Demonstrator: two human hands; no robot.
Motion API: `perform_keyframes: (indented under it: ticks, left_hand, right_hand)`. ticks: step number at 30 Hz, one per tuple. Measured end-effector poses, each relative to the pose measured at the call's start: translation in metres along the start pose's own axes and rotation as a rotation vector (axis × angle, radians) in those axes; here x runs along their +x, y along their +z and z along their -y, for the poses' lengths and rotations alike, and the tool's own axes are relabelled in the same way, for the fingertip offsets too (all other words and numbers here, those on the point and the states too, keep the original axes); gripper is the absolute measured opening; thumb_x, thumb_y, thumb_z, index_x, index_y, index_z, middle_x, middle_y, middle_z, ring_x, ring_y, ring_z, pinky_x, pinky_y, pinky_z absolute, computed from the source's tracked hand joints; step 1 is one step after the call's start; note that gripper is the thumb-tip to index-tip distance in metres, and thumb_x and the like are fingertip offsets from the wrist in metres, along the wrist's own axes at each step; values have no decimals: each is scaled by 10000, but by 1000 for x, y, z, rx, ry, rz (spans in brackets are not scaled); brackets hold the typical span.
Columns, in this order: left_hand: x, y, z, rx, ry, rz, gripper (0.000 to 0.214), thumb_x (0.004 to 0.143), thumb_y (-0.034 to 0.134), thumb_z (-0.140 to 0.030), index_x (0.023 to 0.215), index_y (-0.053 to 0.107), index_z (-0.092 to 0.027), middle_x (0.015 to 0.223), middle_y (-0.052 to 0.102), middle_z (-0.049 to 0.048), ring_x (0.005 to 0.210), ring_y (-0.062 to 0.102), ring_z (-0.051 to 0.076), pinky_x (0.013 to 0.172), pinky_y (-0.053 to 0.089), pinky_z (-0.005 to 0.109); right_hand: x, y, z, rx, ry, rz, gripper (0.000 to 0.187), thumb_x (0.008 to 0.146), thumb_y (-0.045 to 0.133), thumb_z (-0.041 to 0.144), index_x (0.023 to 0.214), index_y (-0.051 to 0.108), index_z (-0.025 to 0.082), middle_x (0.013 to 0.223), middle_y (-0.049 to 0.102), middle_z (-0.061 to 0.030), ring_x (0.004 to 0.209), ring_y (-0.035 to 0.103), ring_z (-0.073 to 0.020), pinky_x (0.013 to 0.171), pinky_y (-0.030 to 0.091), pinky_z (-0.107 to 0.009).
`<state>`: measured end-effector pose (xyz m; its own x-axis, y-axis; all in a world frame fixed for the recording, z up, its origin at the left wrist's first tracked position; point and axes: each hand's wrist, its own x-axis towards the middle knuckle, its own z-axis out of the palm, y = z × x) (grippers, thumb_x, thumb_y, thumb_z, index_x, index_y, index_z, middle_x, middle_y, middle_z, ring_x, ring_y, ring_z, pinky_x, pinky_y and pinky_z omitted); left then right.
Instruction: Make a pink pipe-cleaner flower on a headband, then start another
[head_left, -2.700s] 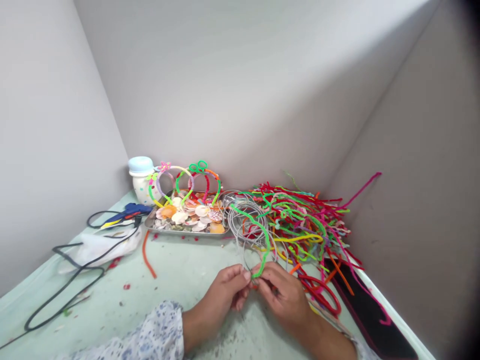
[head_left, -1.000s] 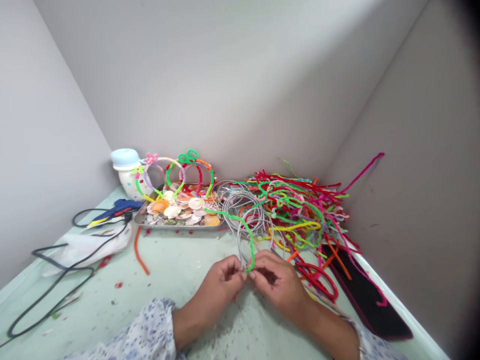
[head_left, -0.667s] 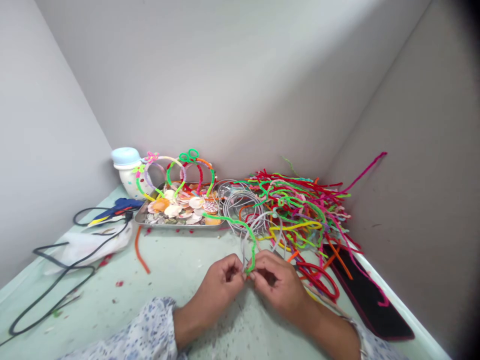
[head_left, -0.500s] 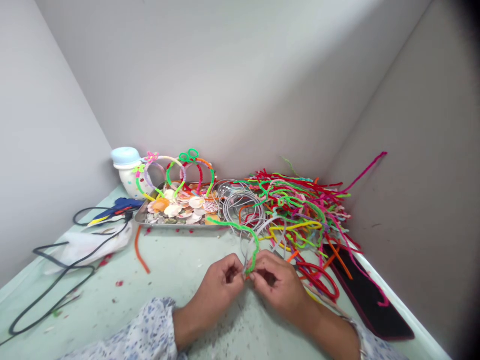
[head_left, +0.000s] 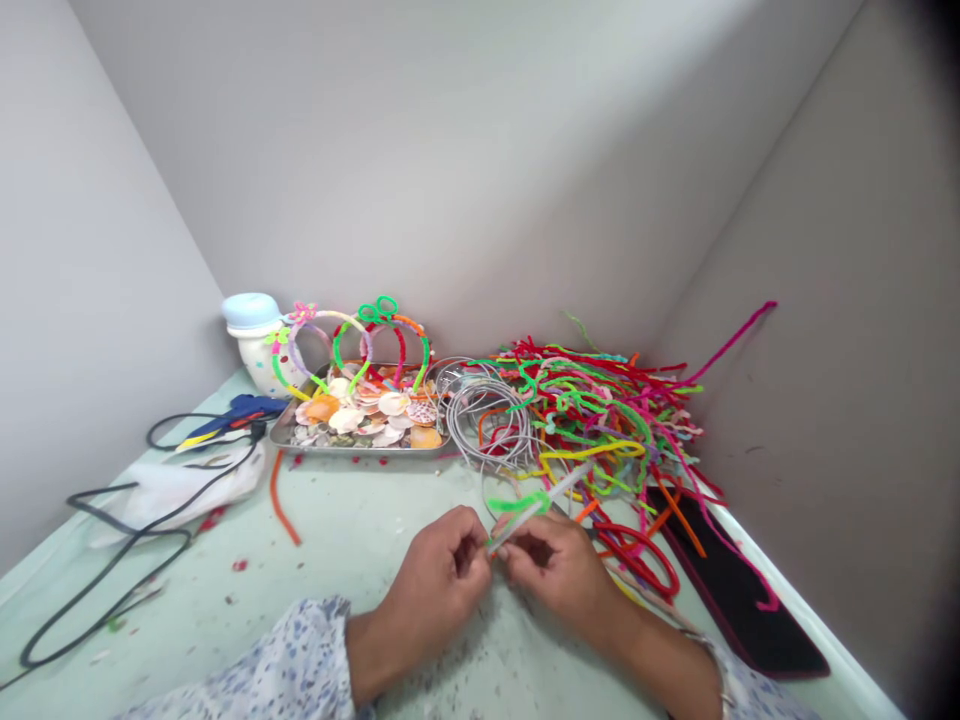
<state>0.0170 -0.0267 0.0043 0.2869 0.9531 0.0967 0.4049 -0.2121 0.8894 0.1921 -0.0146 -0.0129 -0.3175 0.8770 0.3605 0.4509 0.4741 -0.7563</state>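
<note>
My left hand (head_left: 439,565) and my right hand (head_left: 562,570) meet above the middle of the table, fingertips almost touching, both in a pinch. A bright green pipe cleaner (head_left: 520,503), smeared by motion, curls just above the right fingers. A pale grey strip (head_left: 556,490) slants up and to the right from the left fingertips, passing beside the pipe cleaner. A small bit of orange shows between the fingertips. The exact spot where the pipe cleaner meets the strip is hidden by the fingers.
Behind lie a coil of grey wire (head_left: 491,420) and a heap of coloured pipe cleaners (head_left: 600,390). A metal tray (head_left: 360,453) of shells carries decorated hoops (head_left: 330,318). A blue glue gun (head_left: 251,408) with a black cord (head_left: 109,600) sits left; a dark phone-like slab (head_left: 750,610) lies right.
The green pipe cleaner's free end has swung from the upper left, over the tray, to a short curl above the right hand. Both hands stay in nearly the same place.
</note>
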Motion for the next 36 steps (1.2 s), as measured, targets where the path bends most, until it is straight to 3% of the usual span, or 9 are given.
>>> perform_keyframes:
  ticks: [7,13,24,32,36]
  left_hand:
    - [-3,2,2,46,8,-1,100,740,466,-99,698,490,-187,615,442,-42,587,402,120,540,288,222]
    - [-1,4,3,-22,-48,-8,92,740,458,-119,680,480,-185,600,427,-46,578,393,119,532,289,223]
    - [-4,7,6,-19,-3,-28,98,768,454,-139,703,512,-184,602,452,-39,568,403,119,526,293,220]
    - [-6,6,-1,55,32,-19,94,782,466,-137,711,496,-191,624,475,-29,582,426,124,540,313,222]
    - [-7,6,0,93,54,-29,91,791,468,-144,728,507,-196,636,490,-22,581,432,130,537,300,232]
  right_hand:
    - [1,-2,4,171,55,91,137,761,544,102,811,648,177,754,602,-8,635,564,-123,581,453,-226]
    - [0,1,1,214,173,116,92,785,562,122,798,639,171,709,602,3,542,559,-101,516,451,-207]
    - [-2,3,-3,266,46,54,99,844,572,247,854,647,183,825,604,-36,588,576,-115,522,472,-225]
    - [0,-5,5,273,89,151,155,874,564,306,823,624,173,754,545,-6,572,544,-99,516,432,-214]
    - [2,-4,7,365,197,174,149,860,569,304,812,617,171,708,537,12,525,532,-91,475,419,-204]
